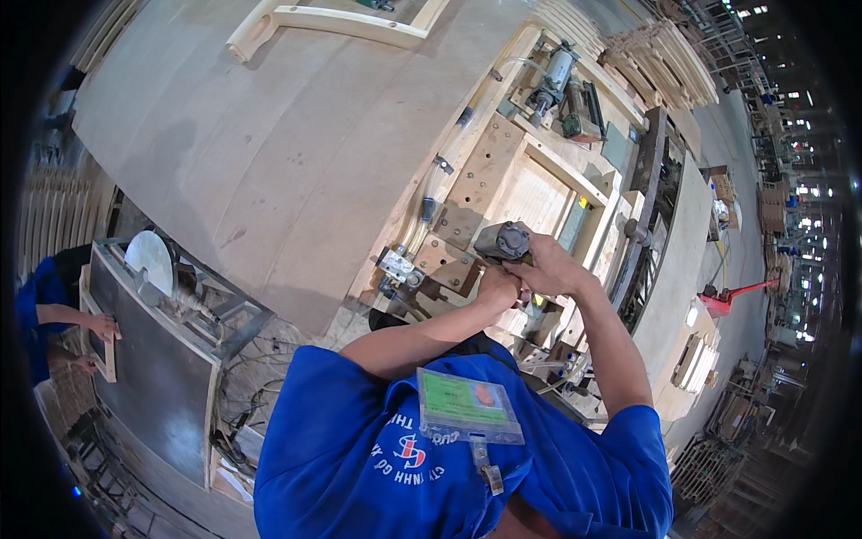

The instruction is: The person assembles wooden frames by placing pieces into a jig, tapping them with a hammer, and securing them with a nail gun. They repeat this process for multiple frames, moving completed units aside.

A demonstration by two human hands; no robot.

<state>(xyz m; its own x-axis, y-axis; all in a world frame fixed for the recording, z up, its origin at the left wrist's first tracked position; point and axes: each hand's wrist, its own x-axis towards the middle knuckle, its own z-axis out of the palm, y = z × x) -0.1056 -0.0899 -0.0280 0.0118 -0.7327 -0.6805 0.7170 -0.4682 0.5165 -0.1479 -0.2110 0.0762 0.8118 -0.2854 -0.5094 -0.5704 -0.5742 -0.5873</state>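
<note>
My right hand (549, 267) is wrapped around a grey power tool with a round-capped head, which looks like a nail gun (501, 241). It is held over the near end of a pale wooden frame (537, 196) lying in a clamping jig (474, 190). Close against the tool's lower side is my left hand (500, 289), its fingers curled closed. Whatever those fingers grip is hidden by the hands. The tool's tip is also out of sight behind my hands.
A pneumatic cylinder (553, 79) and a second tool (584, 115) sit at the jig's far end. Stacked wooden parts (660, 63) lie beyond. To the left is a broad wooden table (278, 153) with another frame (350, 23). A co-worker's hands (101, 328) hold wood by a disc machine (150, 262).
</note>
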